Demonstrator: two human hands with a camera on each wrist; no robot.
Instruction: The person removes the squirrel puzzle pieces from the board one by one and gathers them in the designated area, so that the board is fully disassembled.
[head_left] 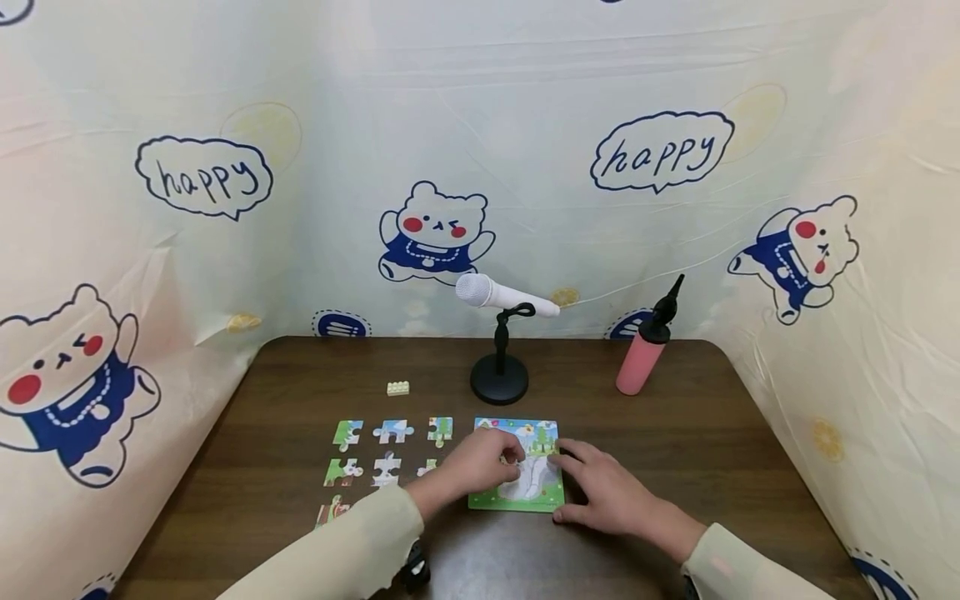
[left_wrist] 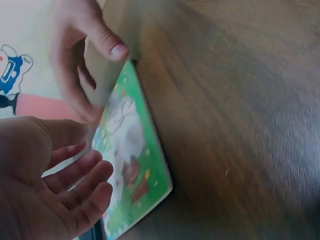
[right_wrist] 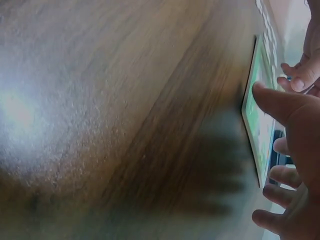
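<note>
We are seating a piece in the puzzle board (head_left: 517, 467), near the counter's front edge. Left hand (head_left: 480, 462) presses with relaxed fingers; right hand (head_left: 611, 492) steadies the board, fingers released. Next, we judge, comes a loose piece (head_left: 393, 431).

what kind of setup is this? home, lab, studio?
Probably a staged recording booth, not a lived-in room. A cartoon-bear "happy" sheet walls in three sides of a dark wooden table, and a microphone on a stand sits behind the puzzle board under both hands.
</note>
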